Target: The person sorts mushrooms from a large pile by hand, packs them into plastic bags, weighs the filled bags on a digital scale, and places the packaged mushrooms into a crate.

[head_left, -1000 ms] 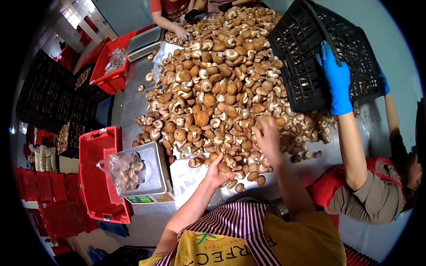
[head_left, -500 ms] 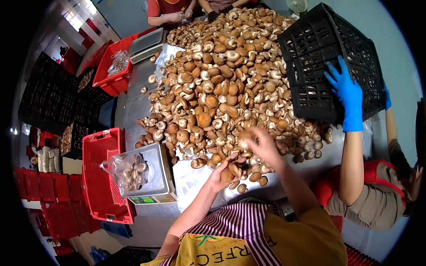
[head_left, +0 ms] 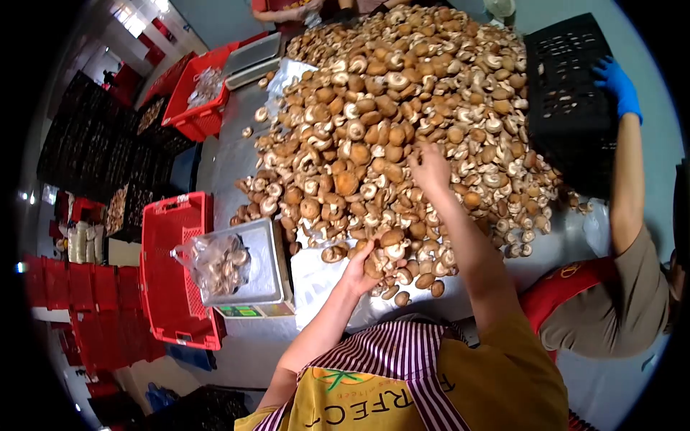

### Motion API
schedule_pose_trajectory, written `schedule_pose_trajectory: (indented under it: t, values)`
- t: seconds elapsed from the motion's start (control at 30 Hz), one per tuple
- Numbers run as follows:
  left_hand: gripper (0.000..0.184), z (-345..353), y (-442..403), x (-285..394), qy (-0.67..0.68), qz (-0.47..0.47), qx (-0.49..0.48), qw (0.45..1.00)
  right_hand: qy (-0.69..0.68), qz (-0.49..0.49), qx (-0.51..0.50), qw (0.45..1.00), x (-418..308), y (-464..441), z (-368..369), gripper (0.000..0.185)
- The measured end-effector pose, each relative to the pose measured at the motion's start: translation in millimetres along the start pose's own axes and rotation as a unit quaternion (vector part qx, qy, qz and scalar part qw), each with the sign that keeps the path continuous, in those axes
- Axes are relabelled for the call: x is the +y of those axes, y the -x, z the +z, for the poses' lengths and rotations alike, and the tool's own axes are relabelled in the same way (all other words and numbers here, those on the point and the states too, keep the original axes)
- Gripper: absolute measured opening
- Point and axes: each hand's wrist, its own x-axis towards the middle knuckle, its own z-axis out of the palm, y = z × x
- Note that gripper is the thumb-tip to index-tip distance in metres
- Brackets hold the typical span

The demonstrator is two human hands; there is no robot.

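A large heap of brown mushrooms covers the metal table. Near the front edge of the heap, my left hand is curled around a few mushrooms. Further into the heap, my right hand reaches down with bent fingers onto the mushrooms; its fingertips are partly hidden, so whether they grip one is unclear. Beside my left forearm lies a white plastic bag. To its left, a clear bag of mushrooms rests on a scale.
A red crate stands left of the scale, another behind it near a second scale. At right, a co-worker's blue-gloved hand touches a black crate. Other people's hands show across the table.
My right hand has moved from near my left hand further into the heap. My left hand stays around mushrooms. The co-worker's black crate has shifted right and tipped.
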Motion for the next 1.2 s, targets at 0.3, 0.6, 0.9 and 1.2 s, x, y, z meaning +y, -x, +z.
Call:
schedule_pose_trajectory:
  t: [0.3, 0.6, 0.9, 1.2]
  values:
    - [0.061, 15, -1, 10, -0.038, 0.053, -0.005, 0.998, -0.575, 0.278, -0.258, 0.725, 21, 126, -39, 0.025]
    - [0.046, 6, 12, 0, -0.032, 0.033, -0.031, 0.998, -0.483, 0.285, -0.373, 0.739, -12, 178, -49, 0.040]
    - [0.058, 2, 41, -4, 0.016, 0.029, -0.042, 0.999, -0.572, 0.236, -0.221, 0.754, -6, 193, -34, 0.026]
    - [0.057, 1, 56, -33, -0.048, -0.002, 0.025, 0.999, -0.368, 0.092, -0.063, 0.923, -35, 248, -42, 0.030]
